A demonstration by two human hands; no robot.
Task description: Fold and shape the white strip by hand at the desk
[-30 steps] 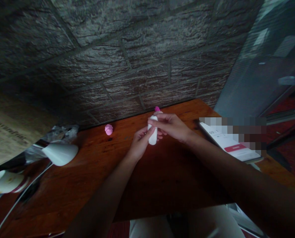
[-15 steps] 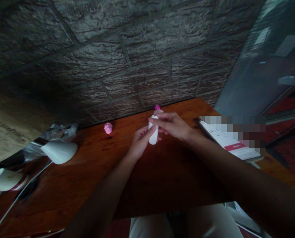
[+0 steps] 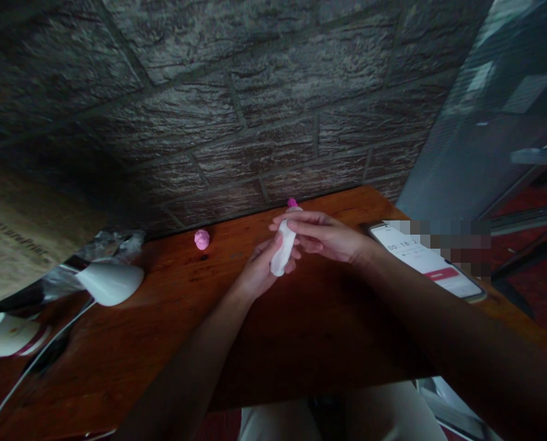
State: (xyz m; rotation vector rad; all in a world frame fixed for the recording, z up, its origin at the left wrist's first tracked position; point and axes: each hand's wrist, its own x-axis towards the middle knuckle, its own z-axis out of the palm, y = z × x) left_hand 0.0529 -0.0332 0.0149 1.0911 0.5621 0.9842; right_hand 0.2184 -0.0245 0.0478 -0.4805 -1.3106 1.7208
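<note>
A smooth white roll of what looks like modelling clay point(image 3: 283, 248) is held above the table, its top leaning to the right. My left hand point(image 3: 261, 267) is closed around its lower part, the thumb lying along the front. At the upper end, the thumb and fingers of my right hand point(image 3: 326, 236) pinch it. Behind my hands, close to the wall, a bright pink lump point(image 3: 292, 202) shows above a paler piece, mostly hidden by the fingers. A light pink crinkled lump point(image 3: 202, 239) lies on the table to the left.
The wooden table point(image 3: 163, 349) meets a stone-block wall point(image 3: 273, 122). On the right lies a phone point(image 3: 432, 269) showing a timer. To the left are a white cone-shaped lamp head point(image 3: 114, 283) with a cord, a paper cup point(image 3: 11, 335), clear plastic and a brown cardboard box point(image 3: 20, 236).
The white roll has gone from nearly upright to slanted, its lower end moving left. My right fingers have stretched further across its top.
</note>
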